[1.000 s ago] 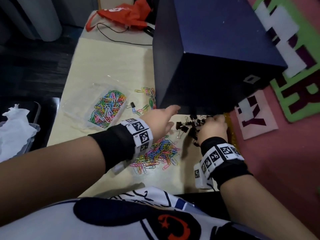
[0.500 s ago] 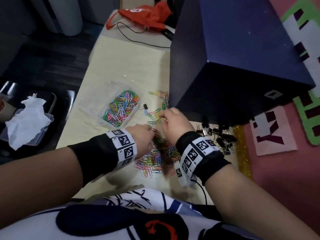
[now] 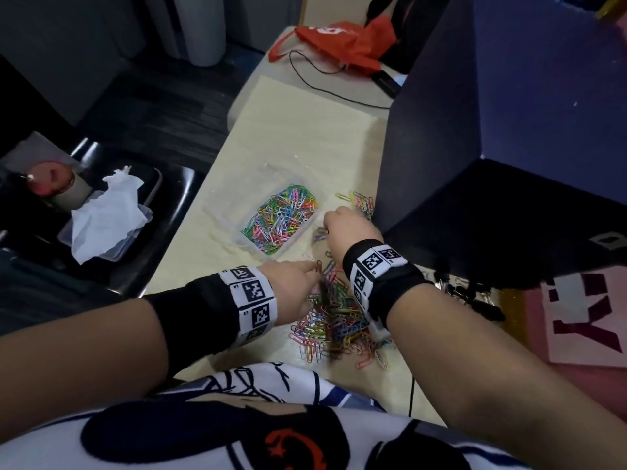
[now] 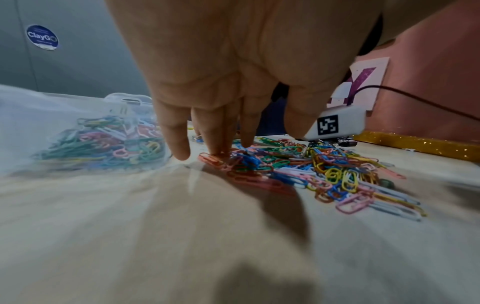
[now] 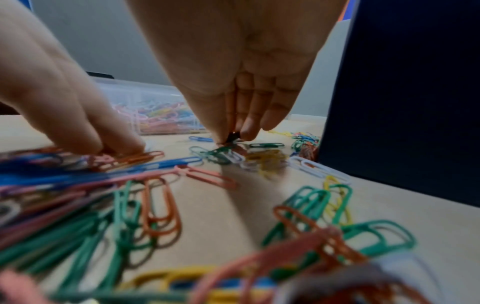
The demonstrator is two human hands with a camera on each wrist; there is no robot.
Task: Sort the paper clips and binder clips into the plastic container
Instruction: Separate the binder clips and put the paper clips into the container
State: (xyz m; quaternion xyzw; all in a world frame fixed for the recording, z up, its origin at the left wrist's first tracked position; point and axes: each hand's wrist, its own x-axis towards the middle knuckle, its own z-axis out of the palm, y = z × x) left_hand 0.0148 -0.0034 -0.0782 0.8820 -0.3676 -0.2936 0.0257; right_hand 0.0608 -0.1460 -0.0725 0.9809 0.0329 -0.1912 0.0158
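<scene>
Fingers of the left hand (image 3: 291, 286) reach down straight onto the loose paper clips (image 3: 334, 320) at lower centre. Above it, the right hand (image 3: 349, 232) pinches a small dark binder clip (image 5: 232, 136) at the tabletop. The plastic container (image 3: 271, 247), holding coloured clips, sits centre-frame, left of both.

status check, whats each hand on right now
Left hand fingertips on loose coloured paper clip pile. Right hand pinching small dark clip off table beside clear plastic container. Black binder clips untouched by dark blue box.
</scene>
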